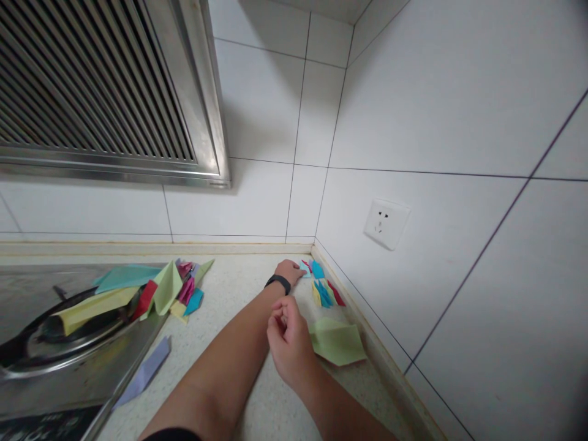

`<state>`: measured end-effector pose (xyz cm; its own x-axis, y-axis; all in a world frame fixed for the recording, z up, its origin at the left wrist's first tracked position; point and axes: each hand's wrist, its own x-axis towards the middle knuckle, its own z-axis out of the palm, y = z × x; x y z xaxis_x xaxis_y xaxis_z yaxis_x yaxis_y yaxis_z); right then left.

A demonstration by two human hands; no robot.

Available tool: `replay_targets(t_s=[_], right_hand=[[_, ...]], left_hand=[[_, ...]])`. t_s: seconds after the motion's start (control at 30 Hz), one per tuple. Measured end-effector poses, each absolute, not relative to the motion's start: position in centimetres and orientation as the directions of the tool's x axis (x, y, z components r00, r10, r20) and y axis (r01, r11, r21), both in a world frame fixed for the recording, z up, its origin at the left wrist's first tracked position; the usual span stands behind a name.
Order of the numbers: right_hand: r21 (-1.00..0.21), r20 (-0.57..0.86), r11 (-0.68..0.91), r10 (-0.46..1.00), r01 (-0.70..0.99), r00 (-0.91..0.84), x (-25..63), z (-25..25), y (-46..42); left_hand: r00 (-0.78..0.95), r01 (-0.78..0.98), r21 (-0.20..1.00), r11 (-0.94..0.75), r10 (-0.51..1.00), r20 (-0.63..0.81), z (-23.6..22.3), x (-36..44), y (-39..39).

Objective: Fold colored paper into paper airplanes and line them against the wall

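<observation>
My left hand (288,269), with a dark band on its wrist, stretches to the back corner of the counter. Its fingers close at the edge of a small light blue folded paper (304,267) with red on it. Beside that paper lies a brighter blue folded paper (317,269). Just in front is a cluster with a blue pointed folded paper (324,294), along with yellow and red pieces. Nearer to me, my right hand (290,337) hovers with its fingers curled in, and nothing shows in it. To its right rests a pale green folded paper (339,342).
At left, a lidded pan (68,343) on the stove (110,361) carries several coloured paper foldings, some spilling onto the counter (239,275). A purple folded paper (146,370) lies by the stove's edge. Above hangs a range hood (202,122); a socket (386,223) is on the right wall.
</observation>
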<state>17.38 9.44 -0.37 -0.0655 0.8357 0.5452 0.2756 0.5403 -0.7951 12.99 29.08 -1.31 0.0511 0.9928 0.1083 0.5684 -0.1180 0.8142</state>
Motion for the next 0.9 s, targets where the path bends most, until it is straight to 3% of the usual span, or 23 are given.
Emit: replay_targets(t_s=[0.4,0.9], right_hand=[[-0.783,0.498,0.499,0.86,0.372,-0.106,17.4,-0.4,9.6],[-0.748,0.498,0.519,0.851,0.413,-0.168,17.5,0.0,9.4]], left_hand=[[0.04,0.663,0.736,-0.14,0.987,0.153,-1.4,13.1,29.2],[0.06,0.655,0.738,-0.161,0.985,0.161,-1.9,13.0,29.6]])
